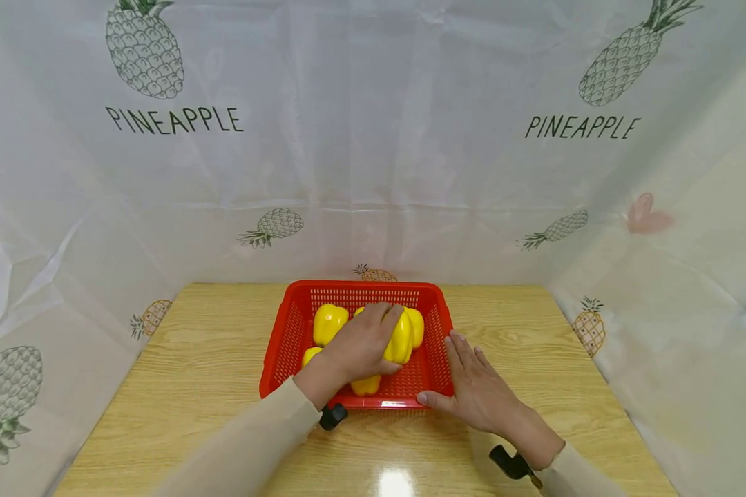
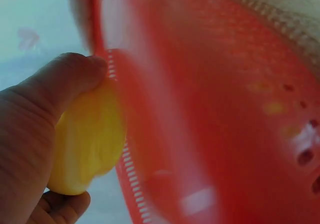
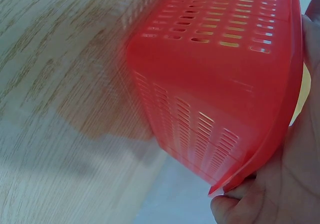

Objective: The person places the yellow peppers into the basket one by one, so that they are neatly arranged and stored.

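A red plastic basket (image 1: 275, 343) with slotted walls holds several yellow bell peppers (image 1: 330, 324). Inside it, my left hand (image 1: 356, 347) grips one yellow bell pepper (image 1: 400, 339), fingers over its far side and thumb at the near side. The left wrist view shows this same bell pepper (image 2: 92, 134) between thumb and fingers, beside the blurred basket wall. My right hand (image 1: 481, 390) rests on the basket's front right corner, its fingers extended along the right rim and its thumb on the front rim. Part of the peppers is hidden behind my left hand.
The basket stands on a light wooden table (image 1: 205, 414) near its far edge. Pale sheeting (image 1: 373, 166) printed with pineapples encloses the back and both sides. A black strap piece (image 1: 511, 462) sits at my right wrist, another (image 1: 333, 417) at my left.
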{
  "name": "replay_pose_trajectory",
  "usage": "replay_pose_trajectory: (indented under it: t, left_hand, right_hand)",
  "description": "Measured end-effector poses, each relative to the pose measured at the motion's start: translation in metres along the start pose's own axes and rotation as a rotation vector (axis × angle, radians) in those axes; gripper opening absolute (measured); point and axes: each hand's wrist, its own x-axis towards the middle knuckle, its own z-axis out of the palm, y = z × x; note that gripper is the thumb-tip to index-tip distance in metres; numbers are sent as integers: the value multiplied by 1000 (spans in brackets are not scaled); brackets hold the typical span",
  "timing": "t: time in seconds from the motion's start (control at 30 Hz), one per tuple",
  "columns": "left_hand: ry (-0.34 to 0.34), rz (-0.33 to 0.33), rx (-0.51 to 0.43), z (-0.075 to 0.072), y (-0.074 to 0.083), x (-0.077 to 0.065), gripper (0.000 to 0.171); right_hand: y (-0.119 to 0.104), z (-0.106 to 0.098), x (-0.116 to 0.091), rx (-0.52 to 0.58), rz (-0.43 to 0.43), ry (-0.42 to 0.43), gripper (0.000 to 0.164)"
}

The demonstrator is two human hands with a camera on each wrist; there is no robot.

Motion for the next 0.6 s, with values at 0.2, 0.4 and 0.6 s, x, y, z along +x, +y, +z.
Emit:
replay_pose_trajectory:
  t: [0.2, 0.4, 0.6]
  left_hand:
    - [-50, 14, 126, 14, 11, 4, 98]
    - [-85, 8, 157, 26, 23, 6, 100]
    - [-130, 26, 232, 35, 31, 7, 102]
  right_hand:
    - [0, 1, 0, -11, -4, 13, 121]
    - [0, 1, 1, -7, -13, 14, 121]
    - [0, 1, 1, -17, -11, 17, 122]
